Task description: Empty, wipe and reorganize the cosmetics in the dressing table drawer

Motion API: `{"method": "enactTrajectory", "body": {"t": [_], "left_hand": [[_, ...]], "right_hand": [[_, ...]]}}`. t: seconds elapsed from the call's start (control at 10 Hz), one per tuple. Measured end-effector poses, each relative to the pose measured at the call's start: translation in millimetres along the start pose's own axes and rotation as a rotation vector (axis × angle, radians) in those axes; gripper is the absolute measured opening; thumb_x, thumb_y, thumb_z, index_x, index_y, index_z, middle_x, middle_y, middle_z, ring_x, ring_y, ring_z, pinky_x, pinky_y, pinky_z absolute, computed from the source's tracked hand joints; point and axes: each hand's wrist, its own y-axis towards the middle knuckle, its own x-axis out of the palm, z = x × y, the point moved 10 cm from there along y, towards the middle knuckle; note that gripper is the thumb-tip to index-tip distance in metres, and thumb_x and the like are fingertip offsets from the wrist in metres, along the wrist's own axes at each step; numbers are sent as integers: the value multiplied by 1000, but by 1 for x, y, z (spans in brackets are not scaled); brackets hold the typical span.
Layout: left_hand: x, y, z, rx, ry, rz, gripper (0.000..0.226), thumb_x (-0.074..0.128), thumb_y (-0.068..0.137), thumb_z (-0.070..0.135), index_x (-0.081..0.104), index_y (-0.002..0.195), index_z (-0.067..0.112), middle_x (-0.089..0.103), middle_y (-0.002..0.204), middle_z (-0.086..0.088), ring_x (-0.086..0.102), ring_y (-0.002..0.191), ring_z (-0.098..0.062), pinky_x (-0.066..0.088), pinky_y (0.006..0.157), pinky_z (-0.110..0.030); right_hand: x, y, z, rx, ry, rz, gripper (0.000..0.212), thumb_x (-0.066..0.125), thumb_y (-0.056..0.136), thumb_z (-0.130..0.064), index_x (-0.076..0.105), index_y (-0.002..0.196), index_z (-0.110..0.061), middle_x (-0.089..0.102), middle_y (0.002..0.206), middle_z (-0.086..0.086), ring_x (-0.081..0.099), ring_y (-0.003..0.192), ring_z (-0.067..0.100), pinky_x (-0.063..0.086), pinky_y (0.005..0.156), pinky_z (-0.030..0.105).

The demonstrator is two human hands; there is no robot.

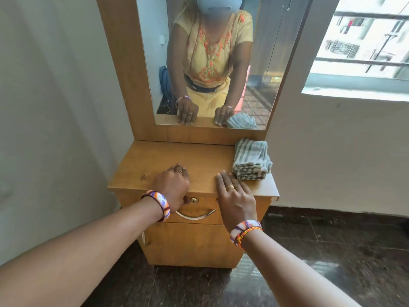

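Floor: dark polished stone tiles [321,251] lay nearest, under both outstretched forearms.
Cupboard door: a wooden door [190,244] sat below the drawer, closed, with a metal handle just showing at its left edge.
Drawer: the drawer [199,212] was shut, its front flush under the tabletop, lying between and just below the two hands.
Drawer handle: a curved metal handle [195,214] ran across the drawer front, near the left wrist, touched by neither hand.
Keyhole: a small brass lock [194,200] sat above the handle, just beside the left thumb.
Left hand: the left hand [172,185] rested on the front edge of the dressing table, fingers curled over the top and thumb down against the drawer front; it held nothing.
Right hand: the right hand [234,196] lay flat and spread on the tabletop edge, palm down, empty, well apart from the left hand.
Bangles: a patterned bangle [159,204] circled the left wrist; another, with an orange thread, circled the right.
Tabletop: the wooden top [155,165] was bare between the hands.
Cloth: a folded grey striped cloth [251,160] sat at the right rear of the tabletop, just beside the right fingertips.
Mirror: the mirror [155,63] stood upright behind, reflecting the person leaning on both hands.
Window: a window [365,41] opened at far right.
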Motion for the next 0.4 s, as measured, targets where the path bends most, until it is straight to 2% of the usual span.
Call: {"method": "enactTrajectory", "body": {"t": [0.1,0.2,0.3,0.4], "left_hand": [[-22,-1,-6,67,-24,-192,66,54,85,55,51,128,5,54,132,-13,55,118,-29,48,91,-35],[-75,9,-14,92,-46,-235,52,42,95,48,58,120,6,61,120,-14,58,114,-31,47,90,-36],[-179,33,-28,109,23,-17,42,32,102,21,36,142,7,58,106,-17,55,118,-32,46,93,-41],[-318,42,-49,66,97,386,59,31,96,4,8,149,1,46,135,-20,53,119,-35,48,88,-42]], "right_hand": [[2,12,-6,-110,-41,-210,45,82,50,-28,76,92,-12,76,94,4,74,83,19,57,73,28],[-35,45,-10,-262,-54,-233,25,64,64,-43,71,73,-21,73,74,-5,70,67,13,53,62,23],[-117,118,8,-296,-70,-50,24,61,65,-42,70,64,-20,71,70,-6,68,63,13,52,56,20],[-233,208,35,-202,-108,332,41,82,54,-36,76,88,-15,75,102,2,71,95,20,51,83,30]]}}
